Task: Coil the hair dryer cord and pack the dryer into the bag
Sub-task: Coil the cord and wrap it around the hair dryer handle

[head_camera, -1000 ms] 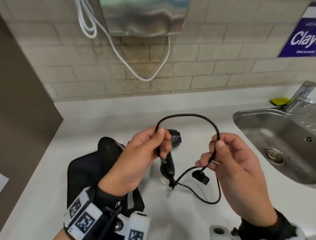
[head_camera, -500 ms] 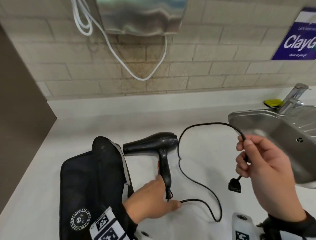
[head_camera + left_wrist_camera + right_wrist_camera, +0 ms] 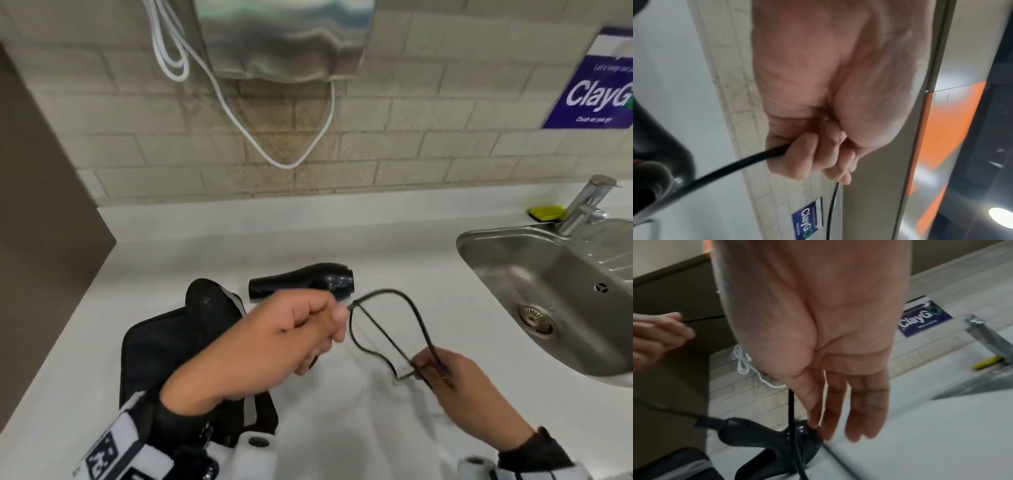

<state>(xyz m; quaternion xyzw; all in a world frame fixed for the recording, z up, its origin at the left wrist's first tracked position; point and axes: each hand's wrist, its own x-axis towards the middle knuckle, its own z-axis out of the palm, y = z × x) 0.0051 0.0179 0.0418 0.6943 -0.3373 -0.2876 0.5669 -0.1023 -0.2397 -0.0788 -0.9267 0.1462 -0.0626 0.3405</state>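
Observation:
The black hair dryer [image 3: 301, 281] lies on the white counter [image 3: 205, 246], nozzle to the left, beside the flat black bag [image 3: 171, 353]. Its black cord [image 3: 387, 325] is drawn into loops between my two hands above the counter. My left hand [image 3: 330, 329] is curled round the cord [image 3: 764, 156] at the loops' left end, just in front of the dryer [image 3: 655, 146]. My right hand [image 3: 431, 369] pinches the strands at the loops' right end; in the right wrist view its fingers [image 3: 859, 402] point down at the dryer [image 3: 764, 434]. The plug is hidden.
A steel sink [image 3: 479, 240] with a tap [image 3: 585, 205] and a yellow sponge [image 3: 545, 212] sits at the right. A metal dispenser [image 3: 284, 37] and a hanging white cable [image 3: 286, 162] are on the tiled wall. A brown panel [image 3: 41, 205] bounds the left.
My left hand has risen from the counter by the dryer's handle and now grips the cord. My right hand has moved left and down, so the cord is gathered into loops between the hands.

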